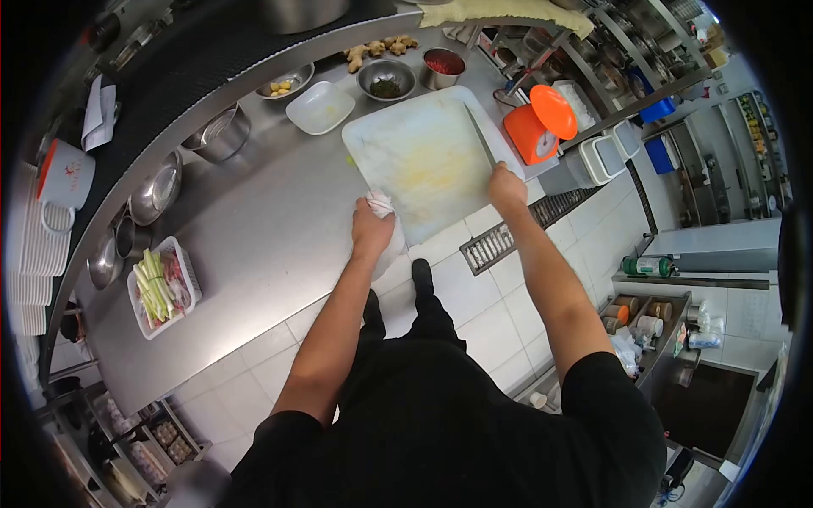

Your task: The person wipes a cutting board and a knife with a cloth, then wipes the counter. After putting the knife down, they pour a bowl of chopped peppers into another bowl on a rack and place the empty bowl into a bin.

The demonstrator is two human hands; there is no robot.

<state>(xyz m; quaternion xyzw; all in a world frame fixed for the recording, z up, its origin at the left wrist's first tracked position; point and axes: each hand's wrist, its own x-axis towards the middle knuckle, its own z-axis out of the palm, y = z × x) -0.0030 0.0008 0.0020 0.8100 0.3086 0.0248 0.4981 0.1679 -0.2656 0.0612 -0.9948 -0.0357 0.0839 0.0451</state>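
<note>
My right hand [506, 188] is closed around the handle of a knife [480, 135], whose long blade points away over the right side of the white cutting board [381, 144]. My left hand [373, 230] grips a bunched white cloth [380, 202] at the board's near left edge, and part of it hangs down below the hand. Yellowish stains mark the middle of the board. Beyond it stand a steel bowl [386, 80] with chopped dark greens and a steel pot [443, 68] with something red inside.
On the steel counter [254, 229] are a white dish [320, 107], a bowl [285, 82] with yellow pieces, ginger [379, 49] and a white basket [188, 269] of cut green stalks. An orange scale [533, 135] stands right of the board. Overhead runs a dark shelf [161, 85].
</note>
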